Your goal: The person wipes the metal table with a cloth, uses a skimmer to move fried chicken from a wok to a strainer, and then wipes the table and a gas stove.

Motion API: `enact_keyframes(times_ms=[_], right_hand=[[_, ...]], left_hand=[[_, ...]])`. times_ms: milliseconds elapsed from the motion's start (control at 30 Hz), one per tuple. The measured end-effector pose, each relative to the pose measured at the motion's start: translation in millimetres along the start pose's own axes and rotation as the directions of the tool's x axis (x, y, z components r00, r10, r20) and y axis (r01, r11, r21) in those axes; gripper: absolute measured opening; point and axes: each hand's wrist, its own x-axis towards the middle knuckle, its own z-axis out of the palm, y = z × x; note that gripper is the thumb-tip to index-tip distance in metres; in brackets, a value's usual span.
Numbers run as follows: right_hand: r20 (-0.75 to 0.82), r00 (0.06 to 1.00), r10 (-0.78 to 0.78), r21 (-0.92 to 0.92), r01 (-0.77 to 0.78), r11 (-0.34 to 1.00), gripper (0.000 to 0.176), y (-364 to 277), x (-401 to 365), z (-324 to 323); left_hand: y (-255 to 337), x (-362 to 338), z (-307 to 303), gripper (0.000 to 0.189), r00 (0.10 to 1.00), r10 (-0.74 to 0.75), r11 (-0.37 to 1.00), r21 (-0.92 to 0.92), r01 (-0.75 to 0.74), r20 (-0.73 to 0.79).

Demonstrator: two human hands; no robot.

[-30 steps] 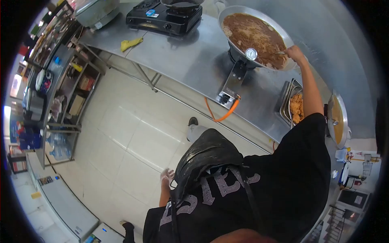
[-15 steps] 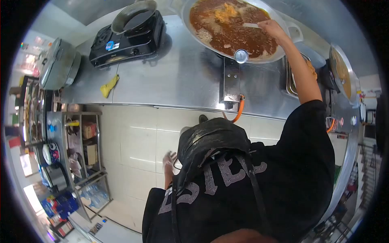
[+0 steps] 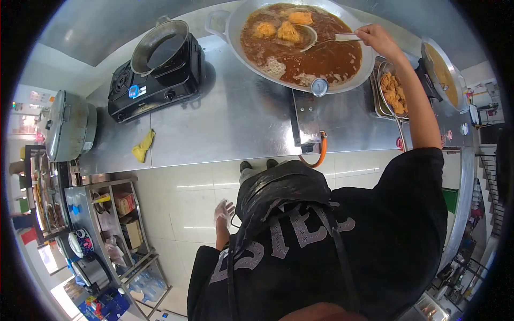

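Note:
My right hand is closed round the flat handle of a strainer, over a wide pan of bubbling brown oil. A golden battered piece lies on the strainer's bowl, and other pieces float beside it. A round thermometer sits at the pan's near rim. Well away from the pan, low at my side, my left hand wears a clear plastic glove, its fingers apart and holding nothing.
A black stove with a dark wok stands at left, near a yellow cloth. Right of the pan, a basket of fried pieces rests over a tray. An orange hose hangs at the counter edge.
The view has shifted, showing more of the pan's far side and the basket at right. The strainer's bowl and separate battered pieces now show above the oil. My left hand's fingers look more spread.

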Motion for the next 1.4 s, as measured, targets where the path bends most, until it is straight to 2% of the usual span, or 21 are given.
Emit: enact_keyframes(times_ms=[33, 100, 167, 267, 300, 400, 433, 500, 533, 567, 667, 767, 867, 900, 1000, 1033, 1133, 1233, 1333, 1367, 1400], right_hand=[[0.001, 0.999, -0.037, -0.033, 0.037, 0.999, 0.028, -7, 2, -6], [0.007, 0.994, -0.113, -0.099, 0.113, 0.989, 0.03, -20, 6, -16], [0.001, 0.979, -0.203, -0.25, 0.197, 0.948, 0.028, -40, 10, -20], [-0.086, 0.929, -0.36, -0.44, 0.288, 0.851, 0.025, -61, 5, -9], [-0.126, 0.9, -0.417, -0.494, 0.308, 0.813, 0.024, -67, 0, -4], [-0.032, 0.921, -0.388, -0.639, 0.279, 0.717, 0.021, -102, -26, -5], [0.008, 0.928, -0.373, -0.673, 0.28, 0.685, 0.019, -110, -34, -5], [0.084, 0.939, -0.332, -0.734, 0.284, 0.618, 0.018, -120, -50, -3], [0.085, 0.932, -0.353, -0.735, 0.297, 0.609, 0.017, -120, -57, -2], [0.087, 0.924, -0.372, -0.736, 0.311, 0.601, 0.017, -119, -64, 0], [0.057, 0.903, -0.426, -0.722, 0.332, 0.607, 0.016, -119, -85, 6], [0.016, 0.897, -0.442, -0.694, 0.329, 0.64, 0.019, -116, -98, 5], [-0.038, 0.904, -0.425, -0.632, 0.307, 0.711, 0.023, -103, -104, -2], [-0.06, 0.907, -0.416, -0.606, 0.298, 0.738, 0.024, -98, -103, -6], [-0.172, 0.943, -0.285, -0.571, 0.14, 0.809, 0.024, -78, -96, -21], [-0.24, 0.921, -0.306, -0.526, 0.142, 0.839, 0.025, -65, -89, -25], [-0.303, 0.923, -0.237, -0.662, -0.025, 0.749, 0.026, -33, -58, -41], [-0.27, 0.957, -0.106, -0.679, -0.111, 0.726, 0.028, -1, -25, -42], [-0.163, 0.984, -0.077, -0.659, -0.05, 0.751, 0.026, 29, 2, -18], [-0.137, 0.98, -0.147, -0.608, 0.034, 0.793, 0.026, 42, 11, -6], [-0.114, 0.97, -0.216, -0.551, 0.12, 0.826, 0.025, 55, 20, 8]], left_hand=[[-11, 4, -8, 0.05, 0.998, -0.003, 0.999, -0.044, 0.005, 0.056], [-34, 15, -19, 0.05, 0.997, -0.065, 0.988, -0.136, 0.071, 0.052], [-54, 26, -29, 0.048, 0.992, -0.107, 0.97, -0.211, 0.119, 0.066], [-46, -16, -12, 0.045, 0.995, 0.083, 0.978, -0.195, -0.071, 0.052], [-41, -15, -7, 0.043, 1.0, -0.005, 0.974, -0.226, 0.007, 0.009], [-36, -23, 1, 0.042, 0.997, 0.078, 0.975, -0.21, -0.074, 0.012], [-38, -19, 0, 0.041, 0.996, 0.071, 0.954, -0.297, -0.05, 0.06], [-41, -11, -2, 0.041, 0.984, 0.113, 0.94, -0.334, -0.062, 0.135], [-50, 1, -9, 0.041, 0.976, 0.135, 0.933, -0.354, -0.068, 0.17], [-56, 16, -14, 0.044, 0.97, 0.104, 0.924, -0.382, -0.011, 0.222], [-34, 8, -7, 0.047, 0.983, 0.07, 0.965, -0.261, -0.024, 0.168], [-11, 24, 6, 0.05, 0.986, -0.153, 0.988, -0.026, 0.152, -0.064], [-2, 31, 7, 0.051, 0.994, -0.102, 0.995, -0.015, 0.102, -0.022], [10, 23, 15, 0.051, 0.994, -0.096, 0.995, 0.029, 0.097, -0.054], [11, 32, 16, 0.051, 0.998, -0.061, 0.997, -0.051, 0.059, -0.033], [13, 33, 17, 0.052, 0.998, -0.057, 0.997, -0.06, 0.056, -0.017], [14, 28, 21, 0.052, 0.999, -0.044, 0.998, -0.044, 0.043, -0.018], [10, 16, 24, 0.051, 0.998, -0.05, 0.999, 0.004, 0.051, -0.042], [-2, 8, 24, 0.051, 0.991, -0.091, 0.995, -0.059, 0.086, -0.094], [-8, 7, 22, 0.049, 0.987, -0.115, 0.991, -0.076, 0.107, -0.11], [-18, 5, 17, 0.048, 0.994, -0.092, 0.986, -0.142, 0.083, -0.059]])
